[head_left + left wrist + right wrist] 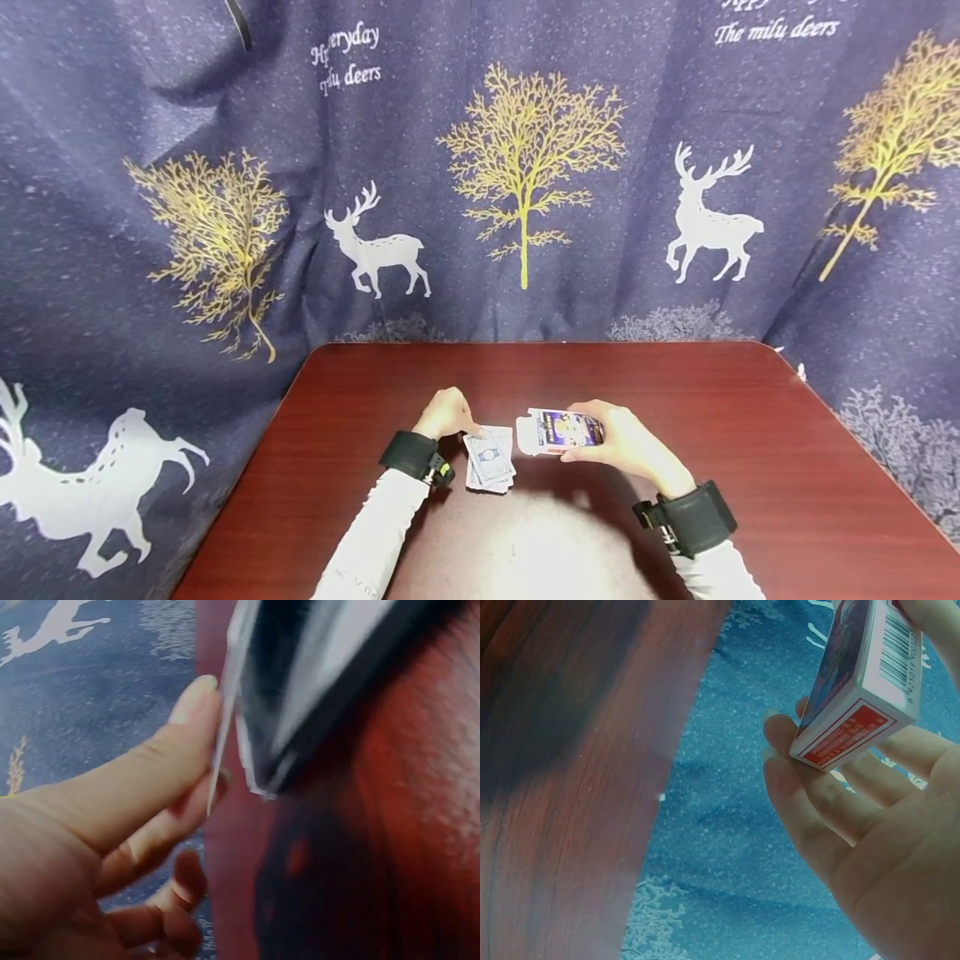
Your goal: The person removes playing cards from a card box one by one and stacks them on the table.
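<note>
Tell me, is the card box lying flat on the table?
No, the right hand holds the card box up off the table.

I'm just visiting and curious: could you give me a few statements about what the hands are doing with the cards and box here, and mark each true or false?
1. The right hand holds a card box. True.
2. The left hand lies flat and empty. False: it pinches the playing cards.
3. The table is white. False: it is dark red wood.
4. The box bears a barcode. True.
5. The backdrop shows fish. False: the curtain shows deer and trees.
</note>
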A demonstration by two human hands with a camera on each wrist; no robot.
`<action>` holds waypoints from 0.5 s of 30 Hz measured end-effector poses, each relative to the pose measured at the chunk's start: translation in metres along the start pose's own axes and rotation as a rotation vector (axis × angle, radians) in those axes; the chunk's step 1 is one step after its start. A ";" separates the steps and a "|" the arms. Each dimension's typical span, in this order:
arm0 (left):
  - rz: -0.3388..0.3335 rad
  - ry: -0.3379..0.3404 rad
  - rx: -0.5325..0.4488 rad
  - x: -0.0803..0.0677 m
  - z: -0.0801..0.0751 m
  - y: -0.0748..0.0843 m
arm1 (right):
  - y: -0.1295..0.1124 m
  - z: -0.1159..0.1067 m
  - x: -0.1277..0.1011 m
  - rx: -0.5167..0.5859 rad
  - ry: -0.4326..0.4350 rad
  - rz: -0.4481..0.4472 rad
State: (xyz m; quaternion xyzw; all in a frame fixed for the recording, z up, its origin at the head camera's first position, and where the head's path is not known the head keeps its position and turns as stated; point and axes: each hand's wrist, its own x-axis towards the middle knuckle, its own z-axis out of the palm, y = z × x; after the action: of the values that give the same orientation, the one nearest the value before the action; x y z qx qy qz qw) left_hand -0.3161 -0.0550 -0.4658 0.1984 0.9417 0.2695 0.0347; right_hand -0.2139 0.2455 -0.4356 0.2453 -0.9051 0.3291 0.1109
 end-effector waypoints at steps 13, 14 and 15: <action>0.224 0.173 0.051 -0.009 0.003 0.022 | 0.000 0.002 0.000 -0.019 -0.008 -0.008; 0.226 0.190 0.018 -0.014 0.000 0.030 | 0.000 0.003 0.000 -0.021 -0.007 -0.004; 0.228 0.203 -0.024 -0.018 -0.002 0.039 | 0.000 0.003 0.001 -0.021 -0.005 -0.007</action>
State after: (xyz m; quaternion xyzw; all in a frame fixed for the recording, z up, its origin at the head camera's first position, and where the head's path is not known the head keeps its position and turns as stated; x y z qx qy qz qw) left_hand -0.2859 -0.0330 -0.4445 0.2752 0.9085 0.3016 -0.0891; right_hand -0.2143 0.2431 -0.4377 0.2480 -0.9080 0.3186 0.1121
